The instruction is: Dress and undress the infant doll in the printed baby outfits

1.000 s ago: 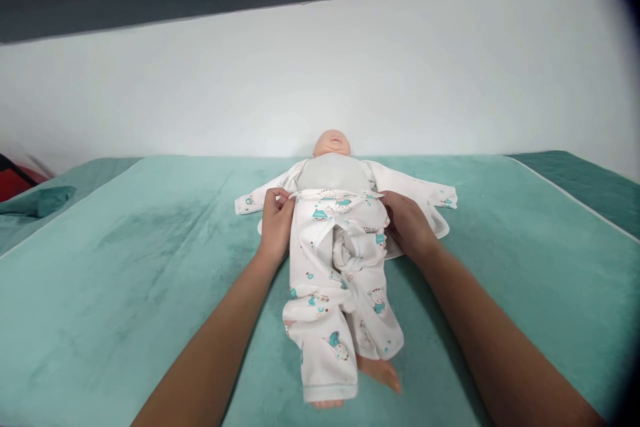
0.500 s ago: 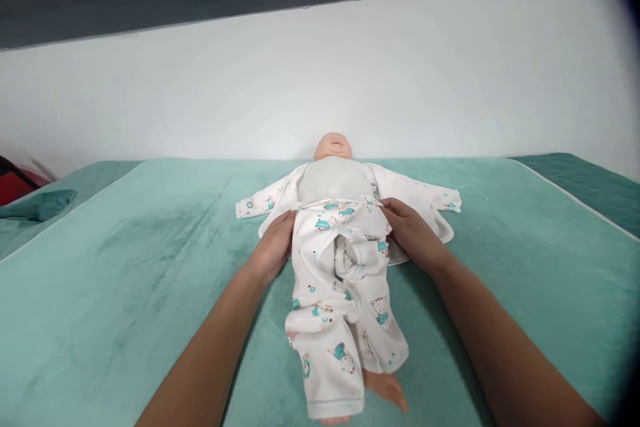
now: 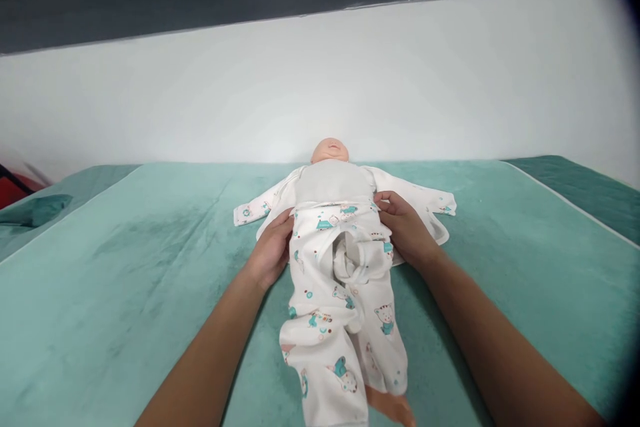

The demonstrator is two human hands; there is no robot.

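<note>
A baby doll lies on its back, head toward the wall. It wears white baby pants printed with teal animals, open at the crotch. A matching white jacket is spread open beneath it, both sleeves stretched outward. The doll's bare grey torso shows above the waistband. My left hand is closed on the pants' left edge near the waist. At the opposite side, my right hand pinches the waistband, its fingers bent. One doll foot sticks out of the right pant leg.
A teal padded mat covers the surface under the doll. Behind it rises a white wall topped by a dark ledge. A red and black item sits at the far left edge.
My right hand has shifted slightly inward along the waistband, fingers now more bent. The left hand keeps its place on the pants. The view has tilted up a little.
</note>
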